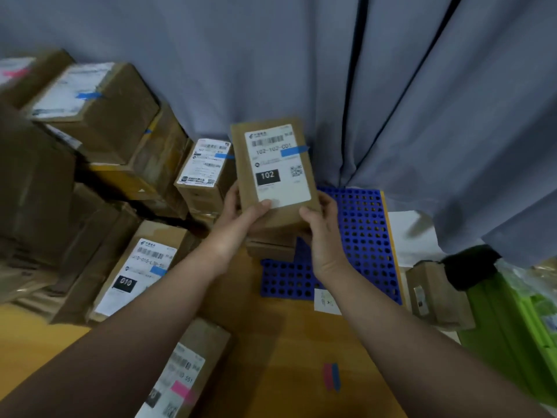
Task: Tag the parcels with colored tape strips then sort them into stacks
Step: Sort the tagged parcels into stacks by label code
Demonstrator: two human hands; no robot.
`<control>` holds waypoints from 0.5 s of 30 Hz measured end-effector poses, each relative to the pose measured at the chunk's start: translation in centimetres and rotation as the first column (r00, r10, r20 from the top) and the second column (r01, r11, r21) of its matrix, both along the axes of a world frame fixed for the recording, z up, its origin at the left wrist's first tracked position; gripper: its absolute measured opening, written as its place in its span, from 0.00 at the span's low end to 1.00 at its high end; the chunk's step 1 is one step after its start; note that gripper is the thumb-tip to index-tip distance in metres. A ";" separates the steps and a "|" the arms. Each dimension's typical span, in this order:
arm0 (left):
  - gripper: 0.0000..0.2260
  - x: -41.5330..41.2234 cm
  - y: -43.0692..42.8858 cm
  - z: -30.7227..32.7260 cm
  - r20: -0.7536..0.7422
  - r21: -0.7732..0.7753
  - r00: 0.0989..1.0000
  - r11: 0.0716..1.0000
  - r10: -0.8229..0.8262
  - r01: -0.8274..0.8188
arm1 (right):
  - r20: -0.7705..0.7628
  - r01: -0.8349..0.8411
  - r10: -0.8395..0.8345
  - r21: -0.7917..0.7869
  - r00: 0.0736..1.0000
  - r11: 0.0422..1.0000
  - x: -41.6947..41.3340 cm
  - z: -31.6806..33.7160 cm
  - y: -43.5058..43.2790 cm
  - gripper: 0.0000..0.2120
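Note:
I hold a small brown parcel (275, 167) in both hands above the table's far side. Its white label reads 102 and carries a blue tape strip (294, 151) at the right edge. My left hand (241, 212) grips its lower left corner, thumb on the label. My right hand (322, 224) grips the lower right corner. Just below it sits a stack of similar small parcels (269, 247). A pink strip and a blue strip (331, 376) lie on the wooden table near me.
Blue-tagged boxes are piled at left (93, 110), with another upright one (205, 164) and a 010 parcel (135, 273). A pink-tagged parcel (184, 378) lies near. A blue perforated mat (361, 236), a small box (434, 294) and a green crate (512, 327) sit right. A grey curtain hangs behind.

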State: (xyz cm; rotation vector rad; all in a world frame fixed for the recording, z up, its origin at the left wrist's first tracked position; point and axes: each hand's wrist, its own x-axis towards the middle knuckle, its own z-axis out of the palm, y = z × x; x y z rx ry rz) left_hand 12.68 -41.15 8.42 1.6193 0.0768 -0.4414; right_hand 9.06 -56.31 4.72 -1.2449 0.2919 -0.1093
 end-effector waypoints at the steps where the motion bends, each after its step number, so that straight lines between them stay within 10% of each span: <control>1: 0.36 -0.1 1.5 0.4 -0.012 0.014 1.000 1.000 0.025 -0.024 | -0.025 -0.084 0.083 -0.030 0.996 0.996 0.2 0.3 0.7 0.32; 9: 0.20 -2.7 10.1 1.6 -0.114 0.203 0.992 0.978 0.061 -0.037 | -0.315 -0.342 0.304 -0.072 0.899 0.937 -0.7 0.4 5.8 0.24; 13: 0.13 -4.5 12.4 0.3 -0.133 0.269 0.991 0.962 -0.010 0.045 | -0.411 -0.351 0.277 -0.117 0.869 0.929 -3.5 -0.7 7.2 0.42; 15: 0.18 -5.2 13.5 -0.2 -0.136 0.327 0.989 0.939 -0.065 0.107 | -0.446 -0.402 0.313 -0.117 0.839 0.908 -5.5 -0.7 7.9 0.31</control>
